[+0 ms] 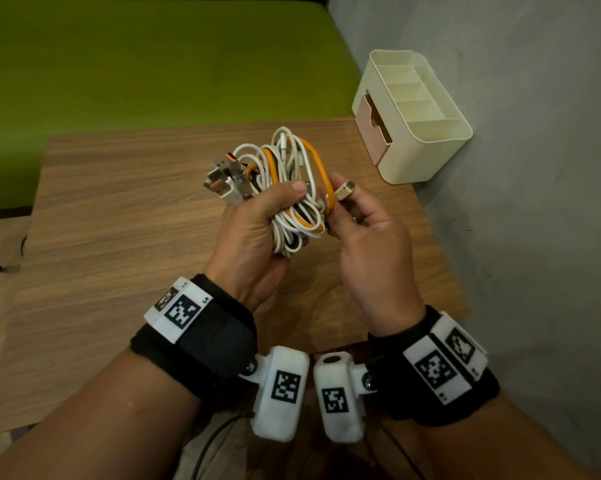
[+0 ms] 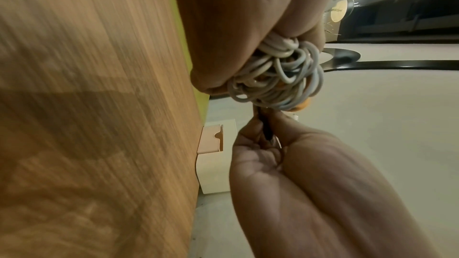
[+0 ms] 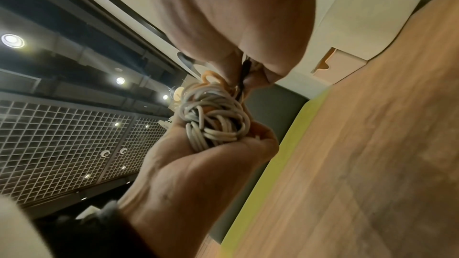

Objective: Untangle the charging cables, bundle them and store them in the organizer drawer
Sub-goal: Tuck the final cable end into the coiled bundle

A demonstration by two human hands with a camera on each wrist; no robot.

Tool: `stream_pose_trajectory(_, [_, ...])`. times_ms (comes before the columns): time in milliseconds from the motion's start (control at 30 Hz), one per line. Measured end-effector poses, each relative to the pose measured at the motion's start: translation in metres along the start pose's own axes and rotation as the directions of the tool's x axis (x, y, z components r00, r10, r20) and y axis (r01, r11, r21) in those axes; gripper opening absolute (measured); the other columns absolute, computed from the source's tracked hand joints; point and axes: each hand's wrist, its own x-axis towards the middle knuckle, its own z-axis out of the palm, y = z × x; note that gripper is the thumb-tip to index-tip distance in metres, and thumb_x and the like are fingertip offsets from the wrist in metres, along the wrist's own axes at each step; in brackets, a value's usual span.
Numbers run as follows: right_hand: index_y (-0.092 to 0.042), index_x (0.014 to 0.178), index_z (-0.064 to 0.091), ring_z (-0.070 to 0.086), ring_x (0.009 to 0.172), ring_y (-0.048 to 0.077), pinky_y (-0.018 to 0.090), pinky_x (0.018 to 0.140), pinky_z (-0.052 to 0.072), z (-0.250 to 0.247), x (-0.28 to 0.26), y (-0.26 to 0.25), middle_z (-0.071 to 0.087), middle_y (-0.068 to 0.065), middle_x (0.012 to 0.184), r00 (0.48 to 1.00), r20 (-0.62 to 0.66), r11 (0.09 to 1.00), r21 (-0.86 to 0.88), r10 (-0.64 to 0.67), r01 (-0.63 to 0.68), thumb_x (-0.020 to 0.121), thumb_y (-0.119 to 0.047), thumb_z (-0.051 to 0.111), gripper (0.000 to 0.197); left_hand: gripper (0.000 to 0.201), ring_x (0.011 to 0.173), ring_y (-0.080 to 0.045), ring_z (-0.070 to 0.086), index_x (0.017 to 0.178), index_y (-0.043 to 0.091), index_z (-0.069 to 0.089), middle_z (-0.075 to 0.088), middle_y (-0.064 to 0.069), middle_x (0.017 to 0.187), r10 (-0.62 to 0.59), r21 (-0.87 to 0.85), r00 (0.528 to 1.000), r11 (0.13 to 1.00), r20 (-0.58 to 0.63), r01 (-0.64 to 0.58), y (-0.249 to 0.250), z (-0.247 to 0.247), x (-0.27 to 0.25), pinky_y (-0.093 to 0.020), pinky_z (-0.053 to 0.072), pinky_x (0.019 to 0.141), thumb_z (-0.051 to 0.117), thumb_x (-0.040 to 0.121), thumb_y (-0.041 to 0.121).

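Left hand (image 1: 257, 223) grip clenched round tangled bundle of white, orange, black charging cables (image 1: 285, 181): light, limp, springy. Right hand (image 1: 368, 237) pinches plug end (image 1: 344, 190). Cream plastic organizer with pink drawer (image 1: 375, 128) at 1 o'clock on bench (image 1: 119, 209).

- One tangled bundle of charging cables (image 1: 288, 188): white, orange and black strands.
- One organizer (image 1: 427, 133) at the table's far right corner, with one pink drawer (image 1: 373, 128).
- Two hands.

Head view downward over table (image 1: 126, 209); wrist views close, sharing cables (image 1: 288, 188).
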Motion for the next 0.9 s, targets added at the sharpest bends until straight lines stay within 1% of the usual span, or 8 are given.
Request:
stream_pose_trajectory(133, [-0.022, 0.119, 0.062, 0.070, 0.094, 0.013, 0.031, 0.086, 0.054, 0.000, 0.002, -0.003, 0.074, 0.000, 0.098, 0.996, 0.050, 0.984, 0.156, 0.073, -0.080, 0.096, -0.003, 0.055, 0.031, 0.019, 0.072, -0.023, 0.067, 0.100, 0.002, 0.062, 0.066, -0.014, 0.084, 0.000, 0.030, 1.000, 1.000, -0.017, 0.000, 0.002, -0.002, 0.000, -0.032, 0.054, 0.062, 0.061, 0.081, 0.003])
stream_pose_trajectory(200, [-0.019, 0.124, 0.057, 0.069, 0.097, 0.014, 0.030, 0.087, 0.051, -0.003, 0.004, -0.005, 0.074, 0.005, 0.103, 0.986, 0.126, 0.952, 0.273, 0.107, -0.138, 0.092, 0.000, 0.055, 0.037, 0.022, 0.073, -0.023, 0.069, 0.098, 0.003, 0.063, 0.068, -0.013, 0.081, -0.001, 0.032, 0.999, 0.999, -0.036, 0.002, 0.006, -0.002, 0.001, -0.032, 0.055, 0.063, 0.064, 0.076, 0.004])
stream_pose_trajectory(300, [-0.016, 0.138, 0.045, 0.067, 0.112, 0.020, 0.039, 0.102, 0.048, -0.003, 0.005, -0.007, 0.071, 0.010, 0.117, 0.980, 0.171, 0.949, 0.280, 0.098, -0.144, 0.085, 0.002, 0.059, 0.057, 0.020, 0.072, -0.020, 0.070, 0.096, 0.006, 0.063, 0.070, -0.009, 0.076, -0.009, 0.037, 0.999, 0.999, -0.048, 0.010, 0.010, -0.004, 0.002, -0.030, 0.054, 0.061, 0.063, 0.077, 0.005])
stream_pose_trajectory(367, [-0.012, 0.141, 0.042, 0.068, 0.110, 0.021, 0.038, 0.101, 0.049, -0.004, 0.005, -0.006, 0.071, 0.013, 0.117, 0.987, 0.137, 0.953, 0.279, 0.085, -0.121, 0.090, 0.008, 0.057, 0.057, 0.021, 0.072, -0.020, 0.070, 0.099, 0.004, 0.062, 0.070, -0.009, 0.076, -0.008, 0.039, 0.999, 0.999, -0.041, 0.010, 0.011, -0.003, 0.001, -0.029, 0.054, 0.059, 0.062, 0.078, 0.005])
stream_pose_trajectory(433, [-0.009, 0.134, 0.050, 0.069, 0.109, 0.023, 0.036, 0.097, 0.052, -0.004, 0.005, -0.006, 0.071, 0.015, 0.116, 0.993, 0.095, 0.956, 0.280, 0.066, -0.090, 0.091, 0.009, 0.056, 0.047, 0.028, 0.070, -0.020, 0.070, 0.103, 0.003, 0.062, 0.069, -0.011, 0.080, 0.001, 0.055, 0.999, 0.998, -0.037, 0.001, 0.011, -0.001, 0.000, -0.027, 0.053, 0.056, 0.064, 0.075, 0.006])
stream_pose_trajectory(600, [-0.009, 0.128, 0.062, 0.069, 0.107, 0.013, 0.029, 0.092, 0.055, -0.005, 0.002, -0.003, 0.073, 0.003, 0.114, 0.997, 0.043, 0.996, 0.077, -0.056, 0.053, 0.094, 0.002, 0.058, 0.036, 0.027, 0.074, -0.023, 0.070, 0.109, 0.000, 0.064, 0.070, -0.014, 0.090, 0.045, 0.152, 0.999, 0.987, -0.012, -0.043, 0.009, 0.000, 0.001, -0.030, 0.053, 0.058, 0.059, 0.083, -0.005])
stream_pose_trajectory(800, [-0.015, 0.125, 0.067, 0.067, 0.106, 0.003, 0.020, 0.090, 0.054, -0.008, -0.002, -0.003, 0.072, -0.005, 0.116, 0.990, 0.043, 0.977, -0.155, -0.138, 0.143, 0.097, -0.013, 0.060, 0.028, 0.045, 0.089, -0.031, 0.068, 0.116, -0.006, 0.062, 0.068, -0.022, 0.102, 0.043, 0.251, 0.999, 0.967, 0.021, -0.047, -0.003, -0.001, 0.001, -0.036, 0.054, 0.070, 0.069, 0.072, -0.001])
stream_pose_trajectory(900, [-0.024, 0.125, 0.067, 0.064, 0.111, 0.008, 0.027, 0.093, 0.054, -0.007, 0.000, 0.007, 0.070, -0.007, 0.116, 0.981, 0.012, 0.933, -0.307, -0.191, 0.186, 0.099, -0.021, 0.058, 0.028, 0.043, 0.086, -0.029, 0.066, 0.115, -0.005, 0.062, 0.068, -0.017, 0.096, 0.030, 0.246, 0.999, 0.968, 0.043, -0.040, -0.006, -0.001, 0.002, -0.039, 0.055, 0.073, 0.069, 0.072, -0.001])
